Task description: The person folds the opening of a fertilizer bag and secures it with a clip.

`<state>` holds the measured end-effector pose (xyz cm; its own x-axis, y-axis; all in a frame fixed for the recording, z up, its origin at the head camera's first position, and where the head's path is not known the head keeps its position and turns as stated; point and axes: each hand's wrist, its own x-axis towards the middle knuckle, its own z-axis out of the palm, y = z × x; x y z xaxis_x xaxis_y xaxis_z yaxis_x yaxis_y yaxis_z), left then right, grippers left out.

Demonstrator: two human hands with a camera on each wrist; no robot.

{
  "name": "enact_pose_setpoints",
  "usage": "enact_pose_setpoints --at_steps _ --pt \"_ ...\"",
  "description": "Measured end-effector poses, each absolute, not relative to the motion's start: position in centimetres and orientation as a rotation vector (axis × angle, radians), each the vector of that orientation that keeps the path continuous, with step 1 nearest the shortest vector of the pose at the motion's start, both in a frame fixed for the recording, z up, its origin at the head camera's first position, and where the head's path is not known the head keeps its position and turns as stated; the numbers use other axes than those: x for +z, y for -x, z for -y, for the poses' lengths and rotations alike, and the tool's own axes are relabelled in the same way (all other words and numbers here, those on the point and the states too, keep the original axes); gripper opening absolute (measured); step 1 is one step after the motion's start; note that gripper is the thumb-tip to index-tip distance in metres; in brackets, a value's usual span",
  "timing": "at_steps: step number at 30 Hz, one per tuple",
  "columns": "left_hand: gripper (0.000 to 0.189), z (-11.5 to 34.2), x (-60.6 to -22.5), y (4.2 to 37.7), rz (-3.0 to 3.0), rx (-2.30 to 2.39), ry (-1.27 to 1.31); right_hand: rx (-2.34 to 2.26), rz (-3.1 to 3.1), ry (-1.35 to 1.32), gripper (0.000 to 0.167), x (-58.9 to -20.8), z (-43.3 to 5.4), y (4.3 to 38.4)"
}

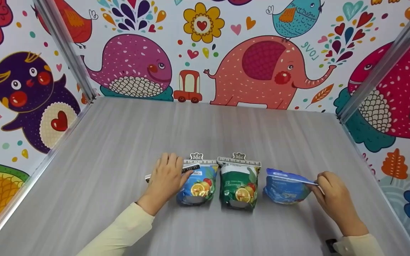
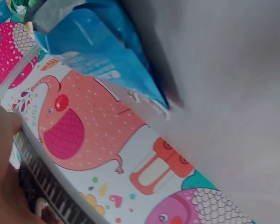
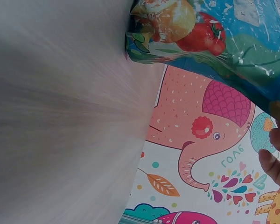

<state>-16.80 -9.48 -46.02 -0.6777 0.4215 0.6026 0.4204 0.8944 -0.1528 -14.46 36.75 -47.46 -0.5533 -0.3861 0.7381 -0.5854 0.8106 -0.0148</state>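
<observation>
My left hand (image 1: 166,177) grips a long bag clip with a piano-key pattern (image 1: 192,168), also seen dark and close in the left wrist view (image 2: 56,186). That hand partly covers a blue fruit-print bag (image 1: 190,187), whose top carries a similar silver clip (image 1: 199,162). Beside it lies a green fruit-print bag (image 1: 238,181) with its own clip (image 1: 239,161). On the right, my right hand (image 1: 338,199) pinches the top corner of another blue bag (image 1: 287,190). No clip shows on this bag. Its fruit and tomato print (image 3: 196,37) faces the right wrist camera.
The bags stand on a grey wood-grain table (image 1: 205,128). Cartoon-printed walls (image 1: 222,67) rise at the back and sides, with metal posts (image 1: 66,49) at the back corners. A small black object (image 1: 331,245) shows by the right sleeve.
</observation>
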Motion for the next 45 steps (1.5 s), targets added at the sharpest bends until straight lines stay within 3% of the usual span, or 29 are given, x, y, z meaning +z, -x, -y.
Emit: enact_pose_setpoints --at_steps 19,28,45 --pt "0.045 5.2 -44.5 17.0 2.174 -0.134 0.907 0.338 2.225 -0.693 0.053 -47.7 -36.6 14.4" --pt "0.03 4.5 -44.1 17.4 2.181 -0.083 0.99 0.367 2.243 -0.717 0.052 -47.2 -36.6 14.3" --pt "0.031 2.0 -42.5 18.4 1.946 -0.032 1.162 0.366 2.246 -0.697 0.052 -47.4 -36.7 14.3"
